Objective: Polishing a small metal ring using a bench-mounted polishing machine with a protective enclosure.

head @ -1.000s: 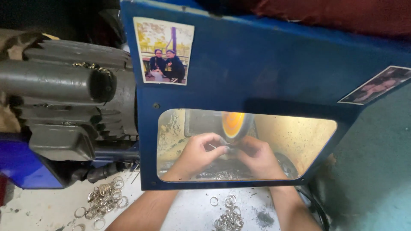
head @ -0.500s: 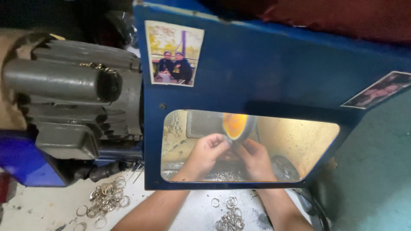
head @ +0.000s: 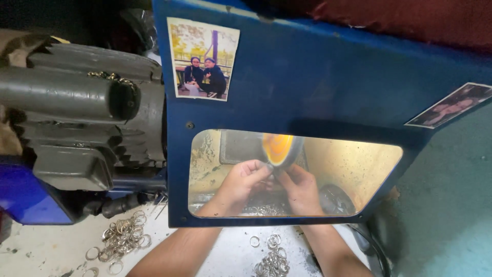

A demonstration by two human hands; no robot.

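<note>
Through the clear window of a blue guard panel [head: 307, 87] I see both my hands meeting just under a spinning orange-yellow buffing wheel [head: 277, 149]. My left hand [head: 245, 180] and my right hand [head: 301, 189] pinch fingertips together on a small metal ring [head: 270, 167], which is mostly hidden by the fingers, and hold it against the wheel's lower edge. Both forearms pass under the panel's bottom edge.
A grey electric motor [head: 77, 118] on a blue base sits at the left. Several loose metal rings lie in a heap [head: 120, 238] on the white bench at lower left, with another heap [head: 271, 259] between my forearms. Two photos are stuck on the panel.
My head has turned a little, so the panel and motor sit further right in view. Both hands stay pinched together at the wheel, a touch closer to it.
</note>
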